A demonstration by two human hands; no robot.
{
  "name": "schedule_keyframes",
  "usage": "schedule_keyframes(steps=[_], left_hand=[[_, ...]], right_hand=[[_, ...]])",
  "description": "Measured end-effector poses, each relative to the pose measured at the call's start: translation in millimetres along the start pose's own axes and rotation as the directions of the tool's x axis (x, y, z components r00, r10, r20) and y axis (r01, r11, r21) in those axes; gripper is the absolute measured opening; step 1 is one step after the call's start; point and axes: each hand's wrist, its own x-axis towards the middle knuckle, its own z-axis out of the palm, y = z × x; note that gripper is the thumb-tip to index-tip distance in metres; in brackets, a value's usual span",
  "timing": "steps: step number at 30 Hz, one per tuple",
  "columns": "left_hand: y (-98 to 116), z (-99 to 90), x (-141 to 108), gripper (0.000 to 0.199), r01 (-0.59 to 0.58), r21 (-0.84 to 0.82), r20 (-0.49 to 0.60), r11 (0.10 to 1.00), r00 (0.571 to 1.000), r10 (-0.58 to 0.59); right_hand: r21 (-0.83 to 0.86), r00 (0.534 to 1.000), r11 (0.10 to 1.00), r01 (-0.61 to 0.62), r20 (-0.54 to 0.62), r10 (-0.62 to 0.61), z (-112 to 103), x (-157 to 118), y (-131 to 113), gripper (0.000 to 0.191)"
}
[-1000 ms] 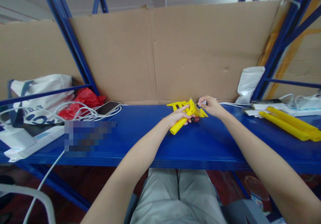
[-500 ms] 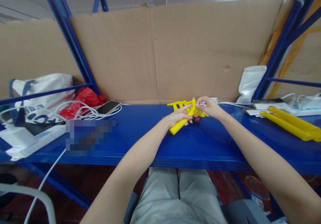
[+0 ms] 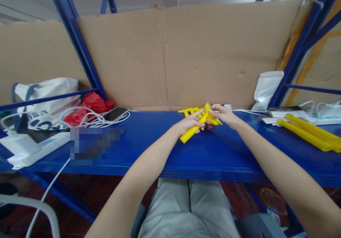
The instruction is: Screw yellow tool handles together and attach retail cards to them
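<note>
My left hand (image 3: 184, 125) is wrapped round a yellow handle-like piece (image 3: 188, 135) with a thick round lower end and an angled top. The fingers of my right hand (image 3: 226, 115) are closed at its upper end, near a small metallic-looking tip. What exactly they pinch there is partly hidden. Several flat yellow plastic parts (image 3: 183, 111) lie on the table just behind my hands. Beneath the held piece, a dark red and black object (image 3: 209, 126) shows in part; its kind I cannot make out.
Two long yellow pieces (image 3: 306, 135) lie on the blue table (image 3: 149, 152) at the right. A white pouch (image 3: 266, 90) leans near the frame post. Left are a phone (image 3: 116, 113), white cables, a red plastic bag (image 3: 93, 104), a cloth bag (image 3: 53, 92) and a power strip (image 3: 39, 151).
My right hand has shifted slightly down and to the right along the top of the yellow piece, so more of its tip shows. My left hand keeps its hold.
</note>
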Motion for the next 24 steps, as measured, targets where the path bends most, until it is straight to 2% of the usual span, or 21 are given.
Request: schedule_keyframes(steps=[4, 8, 15, 18, 21, 24], left_hand=[[-0.7, 1.6, -0.4, 0.086, -0.002, -0.014, 0.006, 1.0, 1.0, 0.002], [-2.6, 1.7, 1.5, 0.087, -0.011, -0.051, -0.003, 0.999, 1.0, 0.011], [-4.0, 3.4, 4.9, 0.084, -0.056, -0.154, -0.025, 0.986, 0.998, 0.053], [-3.6, 7.1, 6.3, 0.082, -0.094, -0.196, -0.104, 0.976, 0.992, 0.075], [-2.8, 8.1, 8.0, 0.081, -0.131, -0.222, -0.219, 0.966, 0.972, 0.081], [-1.7, 5.4, 9.8, 0.079, -0.146, -0.236, -0.332, 0.961, 0.941, 0.061]], right_hand=[[0.032, 0.999, 0.998, -0.045, -0.003, 0.045, -2.5, -0.6, -0.3, 0.053], [-0.006, 0.999, 0.999, -0.047, -0.014, 0.047, -1.6, -0.5, -0.2, 0.053], [-0.263, 0.999, 0.965, 0.024, -0.033, -0.034, 4.8, 4.9, 9.5, 0.051], [-0.411, 0.995, 0.911, 0.042, -0.07, -0.078, 5.9, 7.5, 17.0, 0.047], [-0.593, 0.99, 0.804, 0.032, -0.091, -0.106, 4.0, 6.6, 17.7, 0.041], [-0.63, 0.997, 0.773, 0.075, 0.061, -0.047, 1.7, 1.9, 10.5, 0.029]])
